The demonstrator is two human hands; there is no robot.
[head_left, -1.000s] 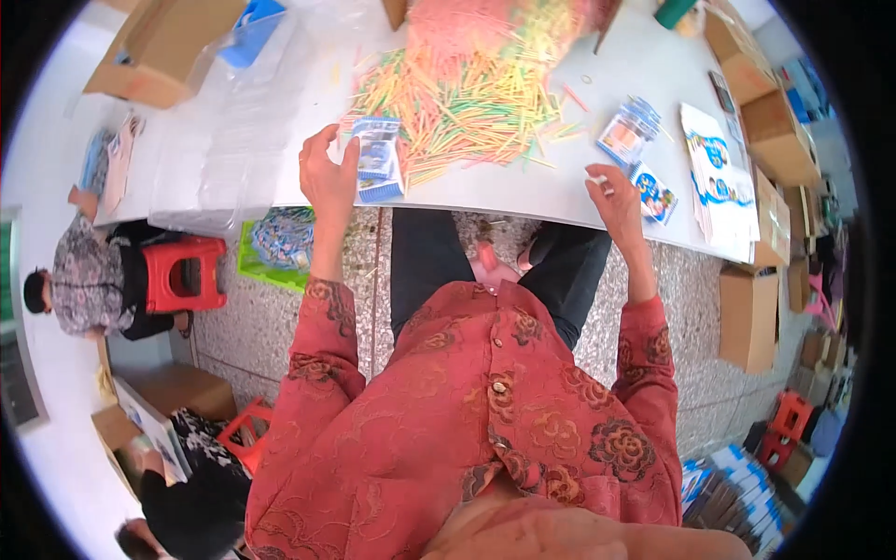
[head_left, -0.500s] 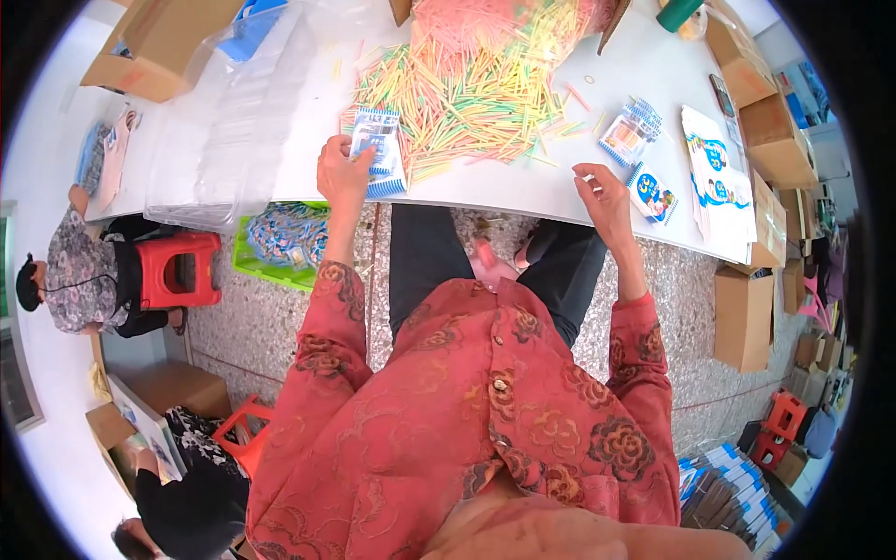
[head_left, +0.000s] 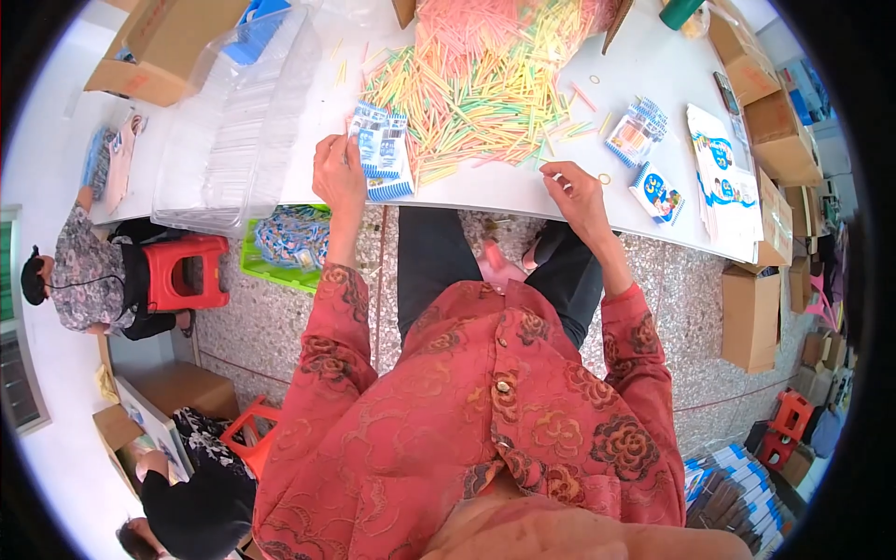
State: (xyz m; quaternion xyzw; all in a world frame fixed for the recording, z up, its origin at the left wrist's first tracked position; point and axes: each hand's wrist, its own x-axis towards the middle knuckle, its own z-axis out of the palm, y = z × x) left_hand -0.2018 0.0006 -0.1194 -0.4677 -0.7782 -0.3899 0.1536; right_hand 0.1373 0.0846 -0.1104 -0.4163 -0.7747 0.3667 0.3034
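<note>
Small blue-and-white packets [head_left: 380, 149] lie stacked at the front edge of the white table. My left hand [head_left: 338, 175] grips the left edge of the top packet between thumb and fingers. A heap of thin pastel sticks [head_left: 476, 107] in pink, yellow and green spreads just beyond the packets. My right hand [head_left: 577, 194] is over the table edge at the heap's near right side, its thumb and fingertips drawn together. Whatever lies between those fingertips is too small to name. Beside this hand lies a rubber band [head_left: 604, 178].
Further right are a packet of sticks [head_left: 637, 131], a blue-and-white packet [head_left: 656, 193] and flat white printed bags [head_left: 717, 173]. Clear plastic trays [head_left: 229, 140] stand at left. Below the table is a green crate [head_left: 280, 271]. A person [head_left: 89, 261] sits far left beside a red stool [head_left: 187, 273].
My left fingers have shifted from the top packet's face to its left edge, and that packet is now tilted. My right hand has moved left toward the sticks, with its fingers more closed.
</note>
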